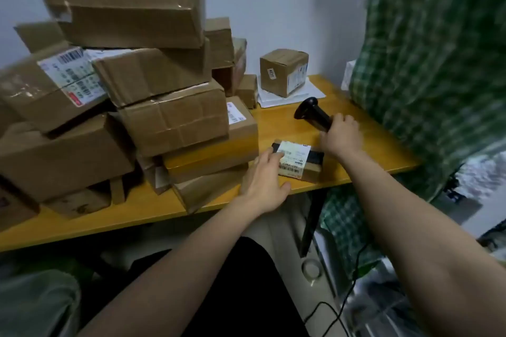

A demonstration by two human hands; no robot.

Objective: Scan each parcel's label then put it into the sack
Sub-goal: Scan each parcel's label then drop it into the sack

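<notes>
Surface [287, 128]: smooth yellow wood, slight sheen. Parcels [169, 115] left on it: matt creased cardboard, paper labels. Scanner [315, 115]: black plastic. Sack [438, 63] right: woven green-checked cloth.

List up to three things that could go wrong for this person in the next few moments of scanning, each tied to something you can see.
1. The small parcel lies close to the table's front edge; a nudge from the left hand might tip it off.
2. The leaning box stack beside it might slide.
3. The right hand grips the scanner; its head points away from the label, so a scan may miss.
</notes>
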